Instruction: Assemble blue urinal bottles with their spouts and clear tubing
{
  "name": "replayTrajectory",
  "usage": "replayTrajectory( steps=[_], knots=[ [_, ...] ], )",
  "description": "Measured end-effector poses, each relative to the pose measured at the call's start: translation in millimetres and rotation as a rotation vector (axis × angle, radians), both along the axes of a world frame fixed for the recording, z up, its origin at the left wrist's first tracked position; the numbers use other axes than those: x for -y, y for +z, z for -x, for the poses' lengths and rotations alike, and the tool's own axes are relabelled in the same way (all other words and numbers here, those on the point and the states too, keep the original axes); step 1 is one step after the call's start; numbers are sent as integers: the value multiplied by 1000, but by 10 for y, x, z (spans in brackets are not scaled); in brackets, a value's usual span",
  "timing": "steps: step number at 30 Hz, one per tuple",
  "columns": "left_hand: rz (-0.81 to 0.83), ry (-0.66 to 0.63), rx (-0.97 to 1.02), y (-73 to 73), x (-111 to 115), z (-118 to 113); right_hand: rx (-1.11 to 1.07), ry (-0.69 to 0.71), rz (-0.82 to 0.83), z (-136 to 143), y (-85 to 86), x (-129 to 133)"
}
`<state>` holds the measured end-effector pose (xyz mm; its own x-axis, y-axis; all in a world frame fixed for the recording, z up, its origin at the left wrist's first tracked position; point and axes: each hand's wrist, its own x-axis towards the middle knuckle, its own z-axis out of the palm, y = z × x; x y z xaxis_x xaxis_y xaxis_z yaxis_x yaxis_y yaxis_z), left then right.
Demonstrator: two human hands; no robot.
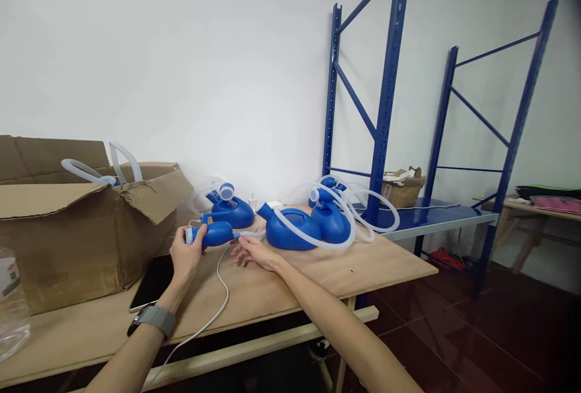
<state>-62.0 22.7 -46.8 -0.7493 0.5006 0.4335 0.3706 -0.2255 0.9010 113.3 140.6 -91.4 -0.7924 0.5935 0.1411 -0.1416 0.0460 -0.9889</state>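
My left hand (pixel 187 252) is wrapped round a blue plastic funnel-shaped cup (pixel 218 234) with a white rim. The cup lies sideways above the table, its narrow neck pointing right. At that neck, my right hand (pixel 255 252) pinches the end of a translucent hose (pixel 258 234) between thumb and finger, the other fingers loosely curled. Whether the hose is fully on the neck I cannot tell. Just right of my hands stands a blue jug-like bottle (pixel 290 231) with a slanted spout and a handle. Behind the cup sits another blue bottle (pixel 236 214) with a white-rimmed cup.
An open cardboard box (pixel 63 254) with hoses sticking out fills the left side. A black phone (pixel 154 281) lies beside it, and a white cable (pixel 222 305) crosses the table (pixel 381 266). More blue bottles (pixel 330 222) with looped hoses stand right, near a blue metal rack (pixel 390 84).
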Motion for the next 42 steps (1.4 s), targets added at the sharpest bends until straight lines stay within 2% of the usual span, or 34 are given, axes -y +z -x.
replayTrajectory(
  steps=[11,17,24,32,39,42],
  knots=[
    [1,-15,1,-9,-14,-1,-55,-49,-41,24,-68,-63],
    [-6,-44,1,-7,-15,-12,-57,-124,-67,58,-83,-92],
    [-25,-81,78,12,-6,-12,-110,-74,-78,41,-51,-50],
    [-74,-88,-65,-30,-12,-29,-82,9,80,-19,44,-18],
    [-33,-61,-112,-37,-16,-33,-49,-24,104,-11,45,31],
    [-13,-41,-77,-17,-6,-31,-20,-4,109,-39,108,108]
  ],
)
